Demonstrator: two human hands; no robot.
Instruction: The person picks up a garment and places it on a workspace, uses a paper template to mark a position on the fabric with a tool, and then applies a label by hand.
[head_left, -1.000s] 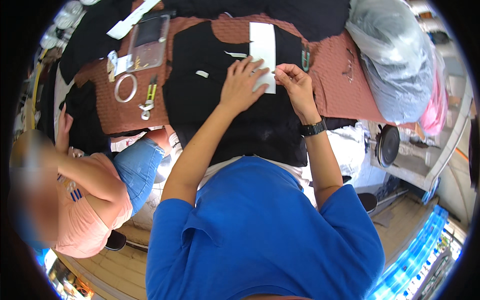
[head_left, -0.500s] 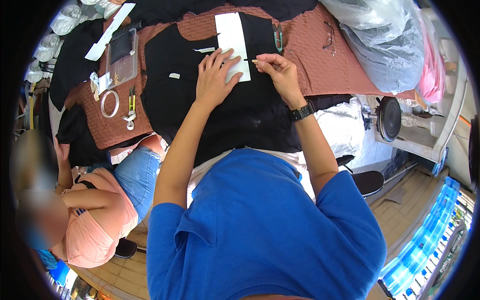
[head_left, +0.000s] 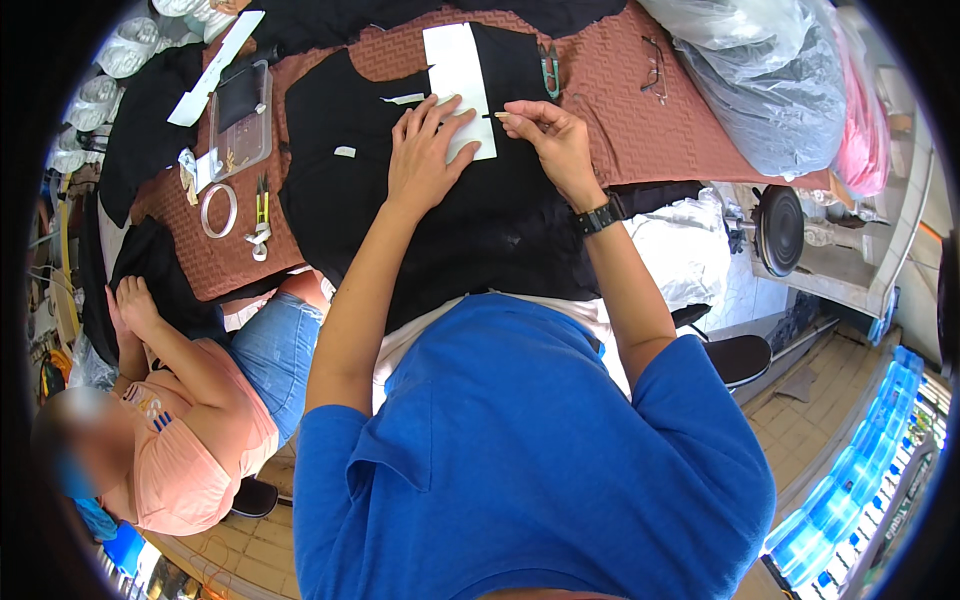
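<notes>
A white rectangular paper template (head_left: pixel 452 62) with small notches lies on a black cut garment piece (head_left: pixel 335 205) spread over the table. My left hand (head_left: pixel 428 152) presses flat on the template and the cloth beside it, fingers spread. At the template's right edge, by a notch, my right hand (head_left: pixel 553 147) pinches a small, thin, pale chalk-like piece (head_left: pixel 501 114). Its tip is at the notch; whether it touches the cloth I cannot tell. Two small white slips, one being a paper label (head_left: pixel 344 152), rest on the black cloth to the left.
Thread snips (head_left: pixel 548 72) and eyeglasses (head_left: pixel 655 72) lie beyond my right hand, near large plastic bags (head_left: pixel 750 85). To the left are a clear plastic box (head_left: pixel 262 140), a tape roll (head_left: pixel 219 210) and yellow-handled snips (head_left: pixel 262 212). A co-worker (head_left: pixel 200 430) sits at the left.
My right hand has shifted slightly left, bringing the pale piece to the template's edge. My left hand stays flat in place. The co-worker's hands have come up together onto black cloth.
</notes>
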